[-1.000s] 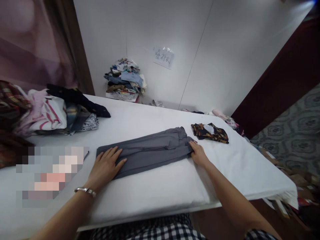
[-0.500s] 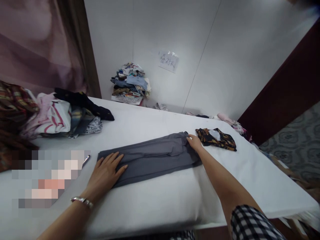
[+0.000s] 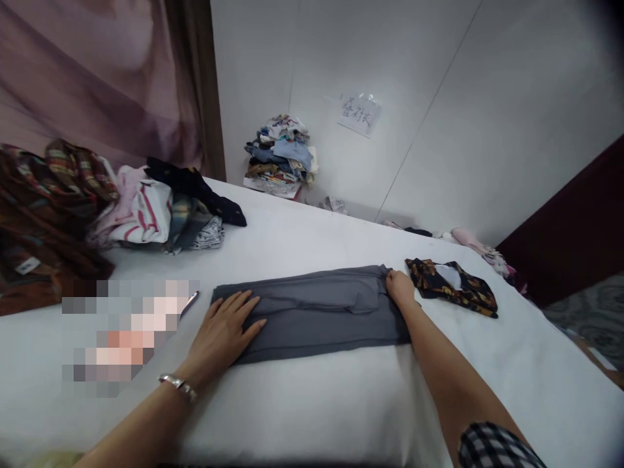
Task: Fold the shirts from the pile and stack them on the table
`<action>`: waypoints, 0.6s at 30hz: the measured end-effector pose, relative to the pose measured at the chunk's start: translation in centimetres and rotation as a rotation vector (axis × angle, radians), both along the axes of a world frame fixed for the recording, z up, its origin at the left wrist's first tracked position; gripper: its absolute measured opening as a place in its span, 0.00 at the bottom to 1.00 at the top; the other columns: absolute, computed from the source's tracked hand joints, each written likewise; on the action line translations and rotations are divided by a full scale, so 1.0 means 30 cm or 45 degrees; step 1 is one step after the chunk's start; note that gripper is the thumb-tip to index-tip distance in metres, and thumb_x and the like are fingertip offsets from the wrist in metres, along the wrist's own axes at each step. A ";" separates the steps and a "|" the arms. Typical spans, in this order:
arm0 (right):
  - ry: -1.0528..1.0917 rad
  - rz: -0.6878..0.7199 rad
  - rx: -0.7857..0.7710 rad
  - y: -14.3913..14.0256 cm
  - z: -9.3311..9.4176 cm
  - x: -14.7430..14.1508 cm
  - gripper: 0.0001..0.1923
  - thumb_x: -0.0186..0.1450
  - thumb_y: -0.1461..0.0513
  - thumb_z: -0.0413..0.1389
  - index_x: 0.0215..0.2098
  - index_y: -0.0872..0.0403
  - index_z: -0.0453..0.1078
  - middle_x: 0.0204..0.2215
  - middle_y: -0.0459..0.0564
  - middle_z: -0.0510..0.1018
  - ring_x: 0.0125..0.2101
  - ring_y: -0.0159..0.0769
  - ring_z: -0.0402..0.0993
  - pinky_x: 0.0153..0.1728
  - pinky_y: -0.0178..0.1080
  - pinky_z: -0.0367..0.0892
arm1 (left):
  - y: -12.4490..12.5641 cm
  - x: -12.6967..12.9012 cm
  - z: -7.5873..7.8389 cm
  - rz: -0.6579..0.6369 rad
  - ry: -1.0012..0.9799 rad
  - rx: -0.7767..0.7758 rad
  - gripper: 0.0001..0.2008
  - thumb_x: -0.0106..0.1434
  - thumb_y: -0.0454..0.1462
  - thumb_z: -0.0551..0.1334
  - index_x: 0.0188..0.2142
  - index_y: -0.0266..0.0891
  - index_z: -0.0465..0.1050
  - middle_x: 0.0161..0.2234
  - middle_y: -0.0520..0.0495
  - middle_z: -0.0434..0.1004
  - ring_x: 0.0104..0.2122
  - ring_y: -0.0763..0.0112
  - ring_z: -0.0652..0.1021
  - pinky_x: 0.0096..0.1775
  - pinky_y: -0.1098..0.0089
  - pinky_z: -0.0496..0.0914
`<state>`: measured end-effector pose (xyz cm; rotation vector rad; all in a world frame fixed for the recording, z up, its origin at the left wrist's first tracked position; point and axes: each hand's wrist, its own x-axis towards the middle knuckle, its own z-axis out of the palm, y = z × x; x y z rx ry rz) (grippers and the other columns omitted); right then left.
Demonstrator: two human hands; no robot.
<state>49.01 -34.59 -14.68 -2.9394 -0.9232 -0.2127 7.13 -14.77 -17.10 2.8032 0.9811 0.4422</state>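
The long folded grey cloth garment (image 3: 316,312) lies flat across the middle of the white padded table (image 3: 312,403); the left hand (image 3: 221,331) rests spread and flat on its left end, seemingly pinning it, while the right hand (image 3: 400,289) curls its fingers over the far right edge, gripping that end. Just beyond sits a small black-and-orange patterned cloth (image 3: 453,286); a heap of mixed clothes (image 3: 156,208) lies well apart at the table's far left.

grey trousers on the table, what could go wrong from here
The right hand grips the far end of the grey trousers close to the patterned cloth, so a fold or pull might drag that cloth along. The left hand only lies flat on the other end, so the fabric could slip and wrinkle.
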 end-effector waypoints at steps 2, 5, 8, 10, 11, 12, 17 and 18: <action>-0.003 -0.023 -0.012 -0.007 0.000 -0.001 0.18 0.68 0.62 0.44 0.44 0.55 0.76 0.44 0.61 0.78 0.46 0.45 0.75 0.43 0.40 0.66 | 0.001 0.001 0.002 -0.003 -0.008 -0.015 0.28 0.64 0.51 0.53 0.59 0.40 0.68 0.62 0.42 0.66 0.63 0.54 0.64 0.63 0.49 0.54; 0.043 -0.044 -0.051 -0.017 0.003 0.004 0.17 0.67 0.62 0.46 0.42 0.55 0.76 0.42 0.60 0.79 0.44 0.45 0.76 0.40 0.40 0.67 | -0.004 0.002 0.011 -0.007 -0.030 -0.040 0.28 0.64 0.51 0.54 0.59 0.40 0.68 0.62 0.41 0.67 0.63 0.53 0.64 0.63 0.49 0.54; 0.090 -0.037 -0.090 -0.021 0.019 0.001 0.17 0.65 0.63 0.46 0.43 0.56 0.76 0.44 0.61 0.78 0.45 0.48 0.76 0.41 0.43 0.68 | -0.016 0.000 0.025 -0.012 -0.045 -0.063 0.27 0.65 0.51 0.54 0.58 0.40 0.68 0.62 0.41 0.66 0.63 0.53 0.64 0.63 0.49 0.53; 0.067 -0.011 -0.074 -0.014 0.033 -0.021 0.18 0.65 0.63 0.47 0.47 0.56 0.75 0.48 0.63 0.76 0.49 0.52 0.73 0.45 0.48 0.67 | -0.025 -0.001 0.030 -0.014 -0.045 -0.081 0.27 0.65 0.50 0.55 0.59 0.40 0.68 0.62 0.41 0.66 0.63 0.53 0.63 0.63 0.49 0.53; 0.025 0.030 -0.027 -0.008 0.038 -0.043 0.19 0.65 0.62 0.47 0.50 0.56 0.73 0.51 0.63 0.74 0.52 0.53 0.70 0.48 0.51 0.66 | -0.029 -0.001 0.032 -0.014 -0.044 -0.089 0.27 0.65 0.50 0.55 0.59 0.40 0.68 0.62 0.40 0.66 0.63 0.53 0.63 0.63 0.49 0.53; -0.025 0.108 0.045 0.000 0.040 -0.073 0.21 0.66 0.61 0.47 0.54 0.56 0.71 0.55 0.63 0.71 0.55 0.53 0.67 0.51 0.52 0.64 | -0.032 -0.001 0.033 -0.015 -0.045 -0.098 0.27 0.65 0.50 0.56 0.59 0.40 0.68 0.62 0.40 0.65 0.63 0.53 0.63 0.63 0.49 0.52; 0.065 0.846 0.234 0.035 -0.020 -0.313 0.26 0.69 0.52 0.45 0.62 0.53 0.63 0.65 0.58 0.60 0.65 0.47 0.53 0.61 0.52 0.53 | -0.031 -0.006 0.054 0.021 -0.181 -0.181 0.27 0.65 0.50 0.55 0.59 0.39 0.66 0.63 0.40 0.64 0.62 0.57 0.64 0.63 0.52 0.55; 0.139 0.925 0.189 0.036 -0.041 -0.358 0.27 0.69 0.51 0.46 0.63 0.51 0.62 0.65 0.56 0.60 0.66 0.47 0.52 0.62 0.54 0.52 | -0.028 -0.013 0.065 0.069 -0.244 -0.185 0.26 0.66 0.49 0.54 0.58 0.37 0.67 0.62 0.39 0.65 0.62 0.58 0.65 0.63 0.55 0.57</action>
